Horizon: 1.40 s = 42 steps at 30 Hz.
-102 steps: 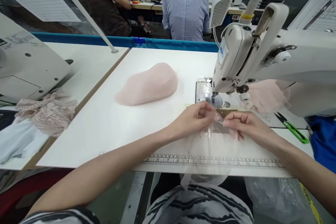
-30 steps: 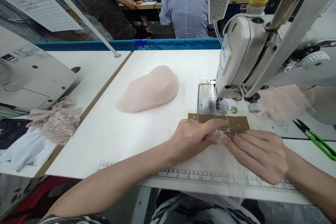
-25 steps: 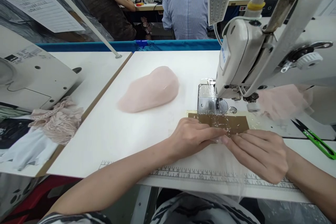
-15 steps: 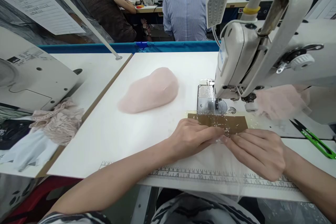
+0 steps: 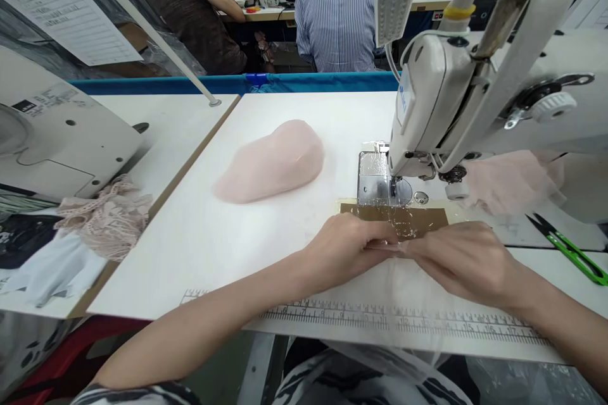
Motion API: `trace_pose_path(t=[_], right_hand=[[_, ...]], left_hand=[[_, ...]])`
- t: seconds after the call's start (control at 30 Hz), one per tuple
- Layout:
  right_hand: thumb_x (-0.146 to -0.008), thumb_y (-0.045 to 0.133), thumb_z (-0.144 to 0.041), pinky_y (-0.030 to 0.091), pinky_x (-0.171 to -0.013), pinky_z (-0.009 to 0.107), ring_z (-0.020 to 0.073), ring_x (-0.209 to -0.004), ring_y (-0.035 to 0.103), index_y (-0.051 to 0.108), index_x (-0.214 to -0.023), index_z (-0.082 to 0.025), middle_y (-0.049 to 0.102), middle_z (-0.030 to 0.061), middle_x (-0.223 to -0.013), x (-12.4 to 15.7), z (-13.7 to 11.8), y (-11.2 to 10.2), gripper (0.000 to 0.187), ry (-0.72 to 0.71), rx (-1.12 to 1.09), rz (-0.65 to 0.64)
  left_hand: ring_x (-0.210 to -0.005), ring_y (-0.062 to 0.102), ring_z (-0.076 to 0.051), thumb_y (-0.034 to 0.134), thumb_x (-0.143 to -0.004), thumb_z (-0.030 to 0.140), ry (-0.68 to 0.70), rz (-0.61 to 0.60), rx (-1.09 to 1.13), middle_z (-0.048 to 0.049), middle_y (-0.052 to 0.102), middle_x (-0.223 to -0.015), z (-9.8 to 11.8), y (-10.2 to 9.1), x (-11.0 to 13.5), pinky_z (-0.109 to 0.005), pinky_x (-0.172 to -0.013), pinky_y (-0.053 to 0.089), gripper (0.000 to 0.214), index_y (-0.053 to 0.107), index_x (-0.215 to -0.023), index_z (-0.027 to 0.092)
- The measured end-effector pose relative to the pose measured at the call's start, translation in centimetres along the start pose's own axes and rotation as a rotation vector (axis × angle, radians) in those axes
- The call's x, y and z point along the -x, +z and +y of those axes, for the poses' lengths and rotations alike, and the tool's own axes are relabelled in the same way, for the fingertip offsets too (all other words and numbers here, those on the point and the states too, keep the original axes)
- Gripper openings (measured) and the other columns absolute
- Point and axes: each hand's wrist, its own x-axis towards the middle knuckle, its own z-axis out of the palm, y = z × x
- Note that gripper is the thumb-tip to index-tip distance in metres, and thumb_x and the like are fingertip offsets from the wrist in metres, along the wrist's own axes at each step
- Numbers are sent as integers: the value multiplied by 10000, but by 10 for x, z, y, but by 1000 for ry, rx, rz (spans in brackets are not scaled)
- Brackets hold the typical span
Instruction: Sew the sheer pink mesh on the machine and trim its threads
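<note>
Just in front of the sewing machine (image 5: 430, 101), my left hand (image 5: 349, 248) and my right hand (image 5: 463, 261) meet, fingertips nearly touching. Both are closed in a pinch on the edge of a thin sheer fabric (image 5: 408, 294), which hangs down over the table's front edge toward my lap. Fingers hide much of the pinched edge. Beyond the fingers lies a brown strip (image 5: 420, 220) taped to the table, close to the metal needle plate (image 5: 371, 186) and presser foot (image 5: 393, 186). The fabric lies outside the presser foot.
A pale pink fabric piece (image 5: 273, 164) lies left of the machine; more pink fabric (image 5: 513, 182) sits under its arm. Green thread snips (image 5: 570, 253) rest at right. A printed ruler (image 5: 342, 313) runs along the front edge. Lace (image 5: 114, 218) lies left. Two people sit beyond.
My right hand has turned over, knuckles up, its fingers drawn closer around the fabric edge. My left fingers have curled in more. The view has shifted slightly.
</note>
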Motion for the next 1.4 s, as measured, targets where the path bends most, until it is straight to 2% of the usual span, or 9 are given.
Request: trace_pose_path(t=[0.13, 0.2, 0.3, 0.5, 0.67, 0.83, 1.03, 1.23, 1.4], right_hand=[[-934, 508, -172, 422, -427, 215, 78, -473, 531, 626, -893, -191, 612, -43, -614, -8, 3, 11, 127, 399, -285, -128], [-923, 530, -193, 436, -459, 231, 92, -489, 544, 650, -873, -185, 633, -29, -625, -10, 9, 16, 130, 489, -252, -124], [-904, 560, -220, 440, -489, 255, 111, -499, 563, 685, -862, -197, 673, -18, -653, -13, 18, 22, 134, 530, -129, -112], [-869, 596, -210, 410, -477, 248, 107, -494, 568, 707, -825, -221, 662, -50, -605, -15, 22, 27, 120, 550, -23, -80], [-876, 589, -219, 384, -468, 246, 102, -473, 555, 703, -806, -224, 651, -55, -585, -15, 23, 29, 134, 542, 8, -57], [-920, 536, -274, 339, -472, 256, 153, -557, 606, 712, -932, -213, 712, 12, -729, -8, 28, 24, 186, 452, 227, -97], [-908, 530, -335, 151, -413, 287, 135, -371, 383, 742, -790, -195, 497, 21, -402, -4, 26, 4, 280, 414, 566, -59], [-876, 479, -99, 288, -456, 299, 164, -630, 625, 691, -1097, -130, 708, 26, -782, -6, 13, 12, 307, 252, 528, -189], [-900, 464, -116, 241, -460, 308, 156, -639, 627, 683, -1114, -118, 712, 20, -771, -4, 15, 16, 306, 277, 621, -238]], left_hand=[[-526, 579, -86, 639, -843, 180, -187, -60, -64, 50, 661, -637, -1, 2, -6, -195, -467, 379, 78, 673, -776, 200], [-501, 556, -98, 633, -836, 196, -241, -11, -171, 50, 634, -608, -4, 6, -8, -209, -450, 338, 22, 653, -844, 193], [-490, 544, -112, 645, -818, 265, -296, 17, -238, 59, 620, -622, -7, 12, -9, -221, -436, 310, 276, 561, -1068, 183], [-868, 601, -187, 574, -884, 234, 36, 191, -540, -47, 656, -978, -6, 15, -4, -344, -765, 411, 182, 559, -1049, 157], [-925, 566, -178, 517, -909, 94, 262, 221, -736, -25, 677, -1038, 0, 21, 6, -378, -884, 363, 149, 642, -946, 166], [-1051, 549, -208, 487, -969, 245, 248, 138, -746, -86, 652, -1189, 6, 18, 9, -397, -908, 344, 238, 641, -1088, 107], [-1127, 541, -205, 439, -996, 286, 190, 103, -662, -22, 642, -1233, -7, 16, -1, -405, -897, 335, 269, 613, -1170, 178], [-1127, 540, -208, 474, -982, 302, 181, 112, -672, -23, 655, -1211, -15, 18, -6, -406, -891, 331, 286, 605, -1207, 183], [-1167, 524, -214, 461, -985, 341, 160, 121, -729, -45, 649, -1219, -11, 18, -4, -411, -906, 333, 311, 610, -1210, 188]])
